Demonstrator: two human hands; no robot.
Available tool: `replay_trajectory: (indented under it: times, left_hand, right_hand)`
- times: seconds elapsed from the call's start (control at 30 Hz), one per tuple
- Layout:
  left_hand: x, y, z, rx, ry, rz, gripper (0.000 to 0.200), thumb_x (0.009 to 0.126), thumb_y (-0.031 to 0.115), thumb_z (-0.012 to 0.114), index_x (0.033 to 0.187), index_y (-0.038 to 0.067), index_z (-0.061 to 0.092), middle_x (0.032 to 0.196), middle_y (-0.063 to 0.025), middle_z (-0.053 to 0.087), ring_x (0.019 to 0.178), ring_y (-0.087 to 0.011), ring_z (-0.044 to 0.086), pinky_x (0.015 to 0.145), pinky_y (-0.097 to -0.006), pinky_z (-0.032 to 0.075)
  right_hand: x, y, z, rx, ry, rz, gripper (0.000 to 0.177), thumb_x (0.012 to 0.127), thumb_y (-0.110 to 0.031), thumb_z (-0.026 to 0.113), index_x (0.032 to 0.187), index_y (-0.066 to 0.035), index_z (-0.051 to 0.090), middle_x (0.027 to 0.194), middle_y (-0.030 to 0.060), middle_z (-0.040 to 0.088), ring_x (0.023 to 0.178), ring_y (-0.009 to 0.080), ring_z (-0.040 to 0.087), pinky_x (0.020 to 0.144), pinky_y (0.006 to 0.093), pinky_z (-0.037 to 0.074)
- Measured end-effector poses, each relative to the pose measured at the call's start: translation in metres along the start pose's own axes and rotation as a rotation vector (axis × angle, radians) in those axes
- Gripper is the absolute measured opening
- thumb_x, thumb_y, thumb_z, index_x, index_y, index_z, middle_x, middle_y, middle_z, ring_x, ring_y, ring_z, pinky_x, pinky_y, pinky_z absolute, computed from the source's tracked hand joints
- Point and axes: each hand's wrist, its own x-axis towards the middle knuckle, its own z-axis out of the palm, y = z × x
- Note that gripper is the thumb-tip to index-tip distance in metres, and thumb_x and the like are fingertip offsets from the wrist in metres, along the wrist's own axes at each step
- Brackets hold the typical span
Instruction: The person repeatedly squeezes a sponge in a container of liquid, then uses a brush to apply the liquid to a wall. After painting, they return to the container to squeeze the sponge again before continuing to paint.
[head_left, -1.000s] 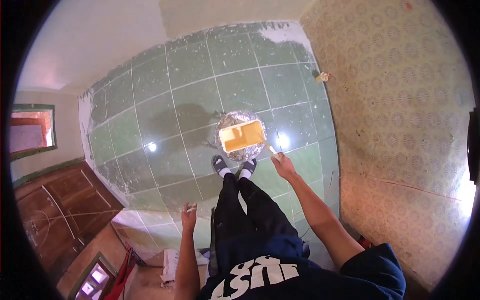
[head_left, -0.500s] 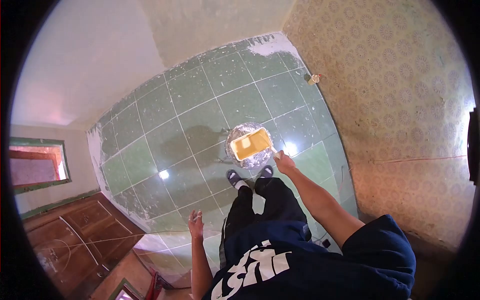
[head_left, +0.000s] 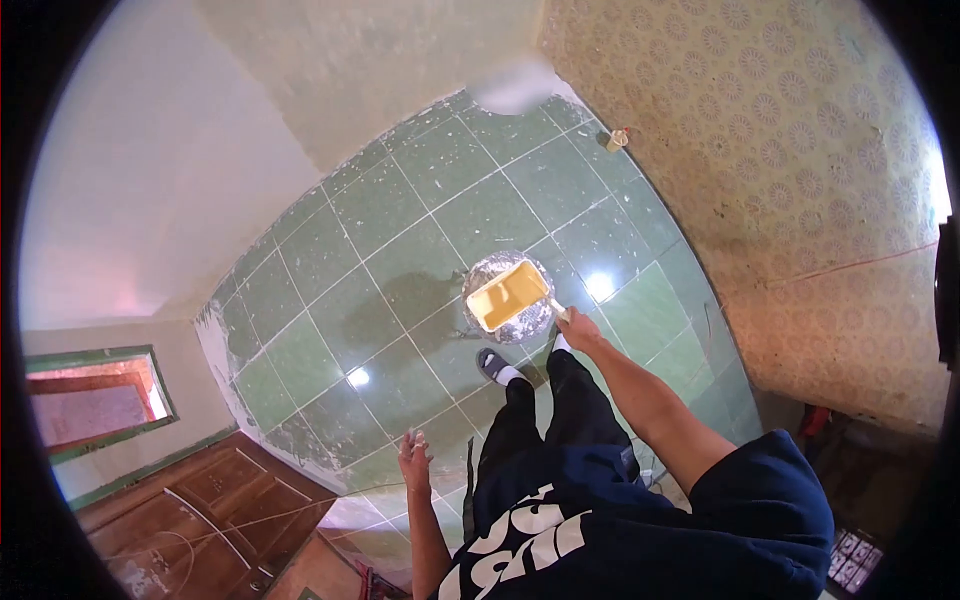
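Observation:
My right hand (head_left: 580, 328) is closed round the handle of a tool (head_left: 557, 309) whose head lies at the right end of a yellow tray (head_left: 509, 297). The tray, pale-rimmed with a yellow inside, rests on a round, paint-spattered surface (head_left: 483, 272) just beyond my feet. Over the floor at the lower left, my left hand (head_left: 415, 461) is raised with its fingers apart, holding nothing, and whitish marks show on its fingertips.
Green tiles (head_left: 400, 245) cover the floor. A small container (head_left: 617, 140) stands by the patterned wall (head_left: 790, 150). At the lower left are a brown wooden door (head_left: 215, 510) and a green-framed opening (head_left: 100, 400). A thin cord crosses near the door.
The view has shifted and turned, so the tray, the floor and both hands appear slightly further right. My right hand keeps its hold, and my left hand remains empty.

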Motion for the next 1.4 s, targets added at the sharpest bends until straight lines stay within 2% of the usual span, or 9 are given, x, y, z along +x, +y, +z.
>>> replay_trajectory:
  times: [0.07, 0.2, 0.33, 0.4, 0.63, 0.7, 0.87, 1.2, 1.4]
  left_hand:
    - [-0.002, 0.008, 0.003, 0.013, -0.029, 0.011, 0.071, 0.102, 0.039, 0.07, 0.159, 0.006, 0.046, 0.14, -0.0148, 0.063, 0.121, -0.0271, 0.064, 0.092, -0.0434, 0.057]
    - [0.0, 0.028, 0.007, -0.017, -0.021, 0.027, 0.067, 0.103, 0.037, 0.069, 0.158, 0.008, 0.047, 0.138, -0.0142, 0.065, 0.121, -0.0263, 0.064, 0.093, -0.0435, 0.056]
    - [-0.005, 0.036, 0.009, 0.02, 0.01, 0.015, 0.064, 0.103, 0.036, 0.068, 0.157, 0.008, 0.049, 0.137, -0.0136, 0.066, 0.12, -0.025, 0.064, 0.092, -0.0426, 0.056]
    - [-0.005, 0.037, 0.006, 0.025, -0.001, 0.028, 0.062, 0.103, 0.036, 0.068, 0.156, 0.008, 0.05, 0.136, -0.0129, 0.067, 0.12, -0.0245, 0.064, 0.091, -0.0424, 0.056]
    - [-0.007, 0.048, 0.007, -0.024, 0.047, 0.042, 0.06, 0.103, 0.036, 0.068, 0.154, 0.011, 0.053, 0.137, -0.0107, 0.068, 0.115, -0.0243, 0.067, 0.088, -0.041, 0.056]
    - [-0.008, 0.058, 0.009, -0.126, 0.014, 0.054, 0.058, 0.103, 0.036, 0.068, 0.154, 0.012, 0.053, 0.138, -0.0099, 0.067, 0.116, -0.0254, 0.068, 0.089, -0.0403, 0.055]
    - [-0.011, 0.083, 0.016, -0.159, 0.02, 0.085, 0.056, 0.105, 0.035, 0.066, 0.155, 0.012, 0.053, 0.138, -0.01, 0.067, 0.12, -0.027, 0.068, 0.092, -0.0406, 0.054]
    - [-0.02, 0.08, 0.011, -0.205, -0.002, 0.125, 0.054, 0.104, 0.027, 0.06, 0.155, 0.013, 0.052, 0.139, -0.0112, 0.066, 0.121, -0.0272, 0.068, 0.092, -0.0402, 0.055]
    - [-0.03, 0.072, -0.002, -0.208, 0.011, 0.109, 0.053, 0.106, 0.032, 0.061, 0.155, 0.014, 0.053, 0.141, -0.0133, 0.065, 0.123, -0.0287, 0.068, 0.09, -0.0407, 0.056]
  right_hand:
    - [-0.005, -0.006, -0.009, 0.047, 0.039, -0.035, 0.053, 0.105, -0.049, 0.055, 0.13, -0.002, 0.053, 0.115, 0.03, 0.072, 0.108, 0.0489, 0.069, 0.093, 0.0586, 0.054]
    - [0.009, 0.009, 0.0, 0.075, 0.009, -0.093, 0.057, 0.104, -0.052, 0.056, 0.128, 0.0, 0.057, 0.113, 0.0304, 0.072, 0.109, 0.0502, 0.068, 0.095, 0.0569, 0.053]
    - [0.004, 0.006, -0.007, 0.137, 0.022, -0.115, 0.053, 0.105, -0.047, 0.056, 0.126, 0.002, 0.059, 0.113, 0.0316, 0.072, 0.109, 0.0507, 0.069, 0.094, 0.0599, 0.053]
    - [-0.001, 0.002, -0.016, 0.077, -0.017, -0.052, 0.055, 0.105, -0.048, 0.055, 0.127, 0.002, 0.06, 0.116, 0.0307, 0.072, 0.111, 0.0506, 0.068, 0.096, 0.0595, 0.053]
    - [-0.01, -0.003, -0.022, 0.045, 0.042, -0.057, 0.056, 0.105, -0.049, 0.054, 0.128, 0.001, 0.058, 0.115, 0.0306, 0.072, 0.111, 0.0493, 0.069, 0.096, 0.0587, 0.054]
    - [-0.012, -0.002, -0.024, -0.031, -0.026, -0.053, 0.056, 0.105, -0.05, 0.053, 0.13, 0.001, 0.057, 0.117, 0.0304, 0.072, 0.112, 0.0487, 0.069, 0.097, 0.0584, 0.054]
    - [-0.017, -0.004, -0.028, -0.015, -0.025, -0.068, 0.056, 0.106, -0.05, 0.052, 0.13, 0.0, 0.058, 0.118, 0.0289, 0.072, 0.112, 0.0482, 0.069, 0.098, 0.0582, 0.054]
    - [-0.019, -0.015, -0.032, -0.083, -0.081, -0.066, 0.058, 0.104, -0.053, 0.054, 0.133, -0.003, 0.059, 0.123, 0.0264, 0.072, 0.117, 0.0445, 0.069, 0.101, 0.056, 0.054]
    - [-0.015, -0.035, -0.039, -0.136, -0.141, -0.074, 0.063, 0.103, -0.055, 0.053, 0.136, -0.001, 0.06, 0.125, 0.0261, 0.072, 0.119, 0.0436, 0.068, 0.103, 0.0547, 0.053]
